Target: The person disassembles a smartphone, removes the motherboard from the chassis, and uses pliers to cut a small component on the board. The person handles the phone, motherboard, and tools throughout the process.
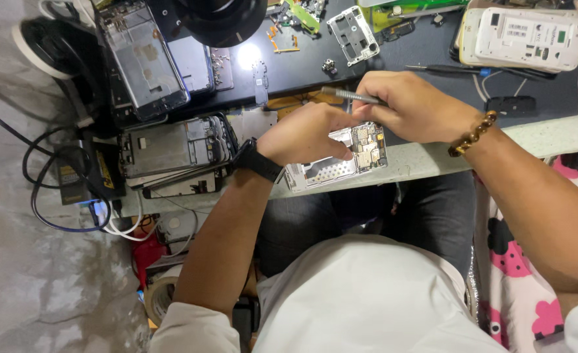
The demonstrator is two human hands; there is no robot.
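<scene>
Our white shirt [367,294] fills the lower view, dark trousers above it. Beyond, our left hand [308,134] is clamped on an opened phone [341,160] at the edge of a pale speckled bench [544,137]; our right hand [406,104] pinches a metal tool [351,95] just above it. Left of the grip, stacked phone frames [171,150] and cables [53,196] clutter the bench. We cannot see the tool tip; fingers hide it.

Bystander items lying on the bench: a stack of stripped phone frames [171,147] sitting at left, a black-framed phone chassis [143,60] leaning above it, a white handset [527,38] resting top right, dark cables [53,189] trailing over the edge.
</scene>
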